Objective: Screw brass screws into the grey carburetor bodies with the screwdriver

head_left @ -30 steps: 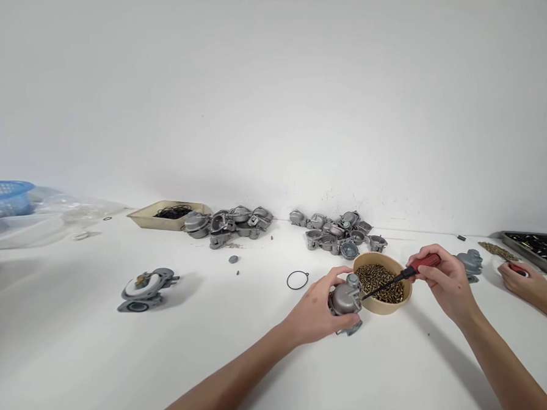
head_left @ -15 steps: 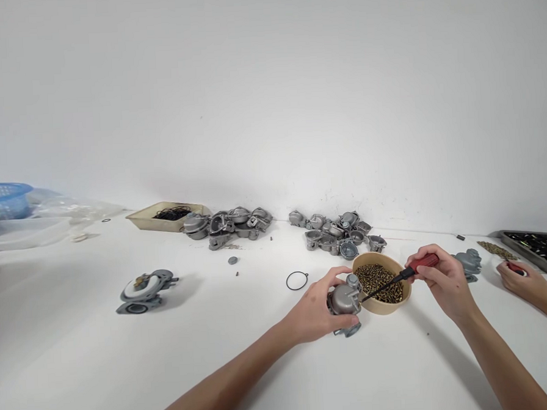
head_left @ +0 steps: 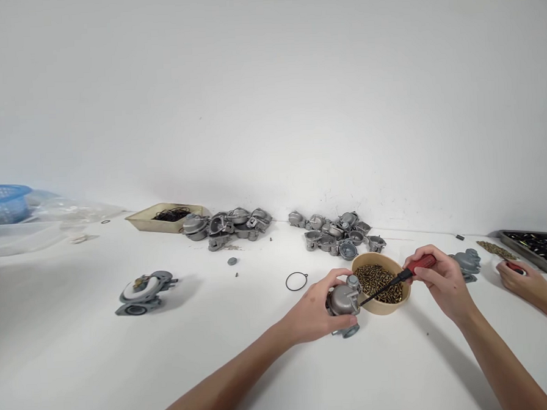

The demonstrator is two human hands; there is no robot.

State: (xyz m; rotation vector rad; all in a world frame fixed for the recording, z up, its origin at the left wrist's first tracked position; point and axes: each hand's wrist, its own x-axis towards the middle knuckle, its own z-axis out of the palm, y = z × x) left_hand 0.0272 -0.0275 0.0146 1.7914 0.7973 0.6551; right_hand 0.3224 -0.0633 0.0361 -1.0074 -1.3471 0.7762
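My left hand (head_left: 315, 308) is closed around a grey metal carburetor (head_left: 345, 300), steadying it on the white table with its rounded bowl facing up. In my right hand (head_left: 440, 282) is a screwdriver (head_left: 418, 266) with a red and black handle. Its dark shaft slants down to the left, and the tip meets the carburetor's right edge, where a small brass-coloured screw seems to sit. Behind the shaft stands a tan round tub (head_left: 383, 308) full of small brass-coloured screws (head_left: 373, 282). A thin black rubber ring (head_left: 296, 281) lies left of the carburetor.
Another carburetor body (head_left: 145, 292) lies at the left. Grey metal bowls (head_left: 334, 229) and carburetor parts (head_left: 229, 225) are heaped along the wall, beside a tray of black rings (head_left: 139, 221). At right, a co-worker's hand (head_left: 525, 280) holds a red tool near a grey tray (head_left: 540, 258).
Both hands keep their hold, and the screwdriver tip stays at the carburetor's edge. The whole view has shifted very slightly.
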